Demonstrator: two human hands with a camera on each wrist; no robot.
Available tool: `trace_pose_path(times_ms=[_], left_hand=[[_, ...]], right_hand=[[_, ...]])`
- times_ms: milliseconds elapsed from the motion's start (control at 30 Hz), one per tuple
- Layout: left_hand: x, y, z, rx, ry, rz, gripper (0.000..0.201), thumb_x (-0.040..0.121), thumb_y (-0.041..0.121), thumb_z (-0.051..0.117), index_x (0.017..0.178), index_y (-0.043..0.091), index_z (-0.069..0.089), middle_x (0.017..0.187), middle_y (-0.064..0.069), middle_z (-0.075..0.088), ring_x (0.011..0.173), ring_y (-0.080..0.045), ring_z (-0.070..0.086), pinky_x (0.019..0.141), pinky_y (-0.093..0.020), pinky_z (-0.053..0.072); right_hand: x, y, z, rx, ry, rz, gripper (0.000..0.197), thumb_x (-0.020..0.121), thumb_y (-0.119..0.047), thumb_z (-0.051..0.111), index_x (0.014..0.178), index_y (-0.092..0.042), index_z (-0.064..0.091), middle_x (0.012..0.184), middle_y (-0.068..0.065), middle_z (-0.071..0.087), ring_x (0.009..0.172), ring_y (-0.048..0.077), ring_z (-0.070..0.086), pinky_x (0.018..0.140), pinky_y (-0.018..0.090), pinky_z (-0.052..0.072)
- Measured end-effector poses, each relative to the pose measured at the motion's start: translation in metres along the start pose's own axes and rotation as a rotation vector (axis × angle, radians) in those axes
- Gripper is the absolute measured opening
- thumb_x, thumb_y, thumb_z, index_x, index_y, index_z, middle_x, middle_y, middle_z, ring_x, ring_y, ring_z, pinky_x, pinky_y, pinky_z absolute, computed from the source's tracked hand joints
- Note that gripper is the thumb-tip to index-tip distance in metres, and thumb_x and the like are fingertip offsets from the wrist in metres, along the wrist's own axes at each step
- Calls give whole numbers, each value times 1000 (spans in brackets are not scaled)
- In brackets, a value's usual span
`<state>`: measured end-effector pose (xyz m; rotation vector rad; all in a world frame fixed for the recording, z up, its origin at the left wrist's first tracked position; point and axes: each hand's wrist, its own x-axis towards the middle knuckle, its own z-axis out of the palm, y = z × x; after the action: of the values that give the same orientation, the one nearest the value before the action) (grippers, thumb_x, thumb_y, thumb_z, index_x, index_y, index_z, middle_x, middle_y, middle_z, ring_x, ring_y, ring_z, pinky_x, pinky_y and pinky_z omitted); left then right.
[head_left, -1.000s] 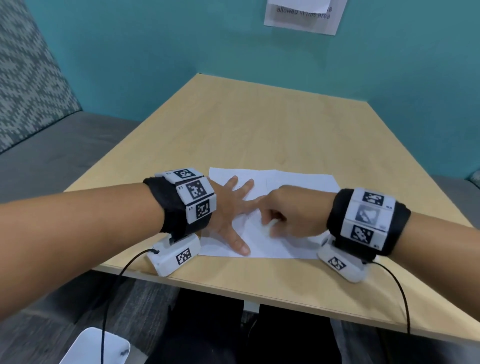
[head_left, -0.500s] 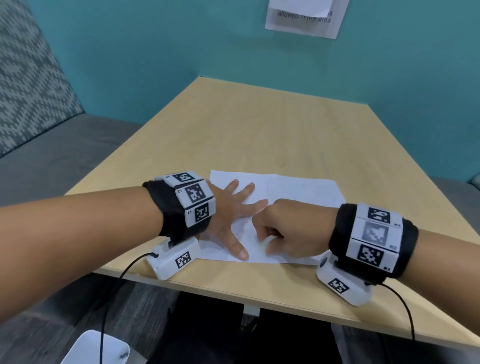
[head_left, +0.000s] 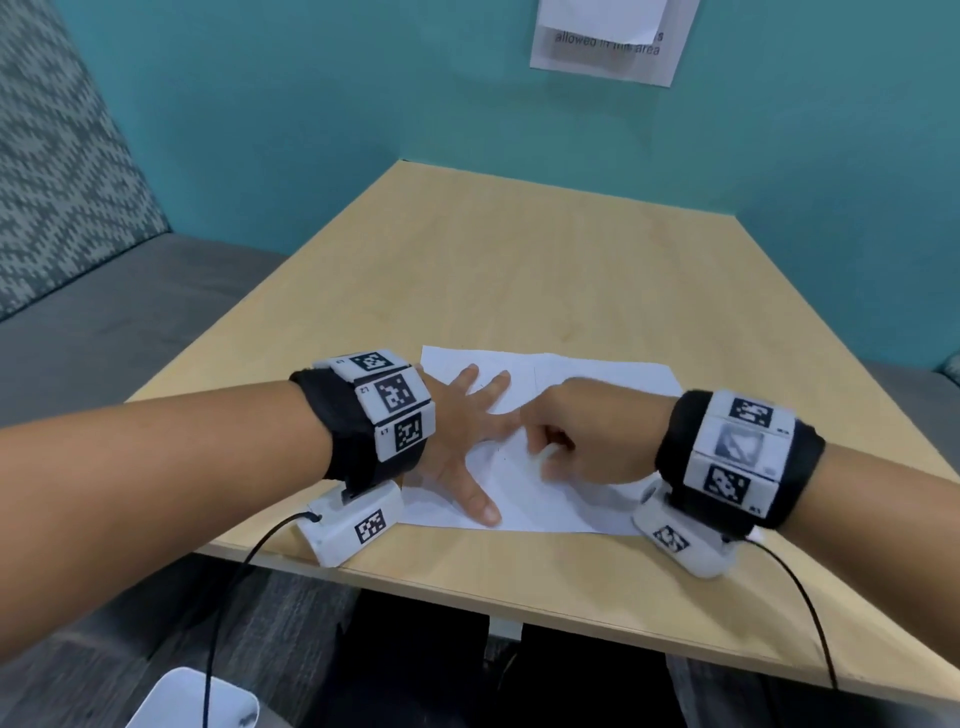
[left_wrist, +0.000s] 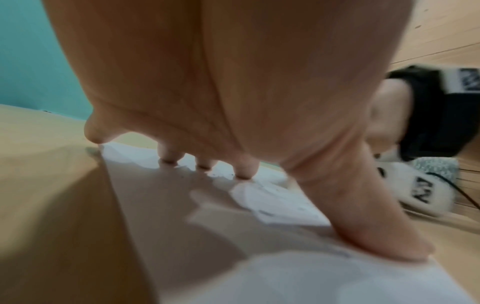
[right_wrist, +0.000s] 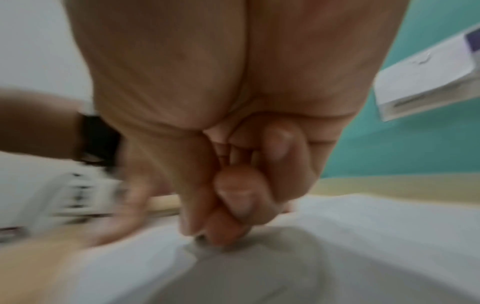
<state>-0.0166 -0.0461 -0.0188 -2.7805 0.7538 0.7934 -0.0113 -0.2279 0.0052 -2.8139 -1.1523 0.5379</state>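
Observation:
A white sheet of paper (head_left: 597, 384) lies on the wooden table (head_left: 519, 260) near its front edge. My left hand (head_left: 457, 426) lies flat on the sheet's left part, fingers spread, with the fingertips (left_wrist: 242, 171) and the thumb (left_wrist: 363, 216) pressing down. My right hand (head_left: 587, 436) sits just right of it, its fingers curled and bunched with the thumb. They pinch what looks like a thin pencil (head_left: 545, 453), most of it hidden. Its dark tip (right_wrist: 200, 237) touches the paper (right_wrist: 363, 226) beside the left index finger.
The table runs back to a teal wall carrying a paper notice (head_left: 602, 41). A grey patterned seat (head_left: 62, 208) stands to the left. A white object (head_left: 192, 701) lies on the floor below the table's front edge.
My right hand has drawn back from the left index fingertip toward the gap between that finger and the thumb, its own index finger curling in. The left hand has stayed flat.

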Motion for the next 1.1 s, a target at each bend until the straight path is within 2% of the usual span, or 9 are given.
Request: trace_pose_path(times_ms=[100,233,367,433,533,767,867,967,1100], left_hand=[[-1,1,-1,1,-5,16,111,72,78,64,150,54,-12,160,-1,-32,148,-35,-23,109,-76,3],[-2,4,-3,36,-13,-20,118,71,80,61,148,49,-23,160,0,-32,149,-34,-22,110,-74,5],[-1,1,-3,22,-14,9,117,71,79,63,149,52,-20,160,-1,-32,149,-35,-22,108,-77,4],[0,1,-3,18,-27,9,117,72,79,63,150,50,-19,159,0,-34,148,-34,-24,109,-77,2],[-4,2,-5,5,-30,-4,118,72,79,62,145,52,-26,160,1,-33,149,-32,-24,110,-74,1],[-6,1,-9,22,-45,12,122,70,80,64,148,50,-24,159,4,-35,148,-29,-26,111,-72,-4],[-15,0,-5,46,-50,-7,123,69,82,62,148,48,-26,159,5,-34,149,-26,-24,112,-70,-6],[-30,-1,5,42,-80,9,123,69,83,61,146,49,-27,157,8,-36,148,-23,-28,112,-68,-11],[-50,-2,6,9,-162,2,119,69,86,57,147,51,-26,156,12,-37,147,-18,-29,112,-65,-16]], right_hand=[[-8,-19,10,51,-97,-111,8,80,-14,59,83,-21,57,70,-11,54,63,7,50,64,23,43],[3,9,-7,-14,17,66,7,82,-19,63,87,-21,59,71,-14,52,71,13,51,64,22,39],[-8,-18,6,33,-83,-86,12,81,-15,60,80,-24,52,67,-14,49,62,4,47,60,20,38],[-8,-18,6,40,-83,-84,12,83,-15,61,83,-23,53,66,-16,46,61,1,44,58,18,35],[-3,2,-6,-23,22,59,7,84,-17,62,88,-21,58,67,-16,46,67,10,47,59,20,34],[-20,-13,8,83,-50,-6,9,81,-19,61,89,-16,63,80,-3,65,74,18,59,71,33,51],[-24,6,-5,91,77,61,11,81,-20,63,92,-17,65,82,-7,67,77,14,60,71,27,49],[-34,30,-15,145,200,161,9,84,-20,67,93,-17,66,74,-12,62,64,1,56,61,18,44],[-40,47,-15,201,200,243,6,86,-18,64,92,-17,64,70,-8,66,49,-8,53,50,11,38]])
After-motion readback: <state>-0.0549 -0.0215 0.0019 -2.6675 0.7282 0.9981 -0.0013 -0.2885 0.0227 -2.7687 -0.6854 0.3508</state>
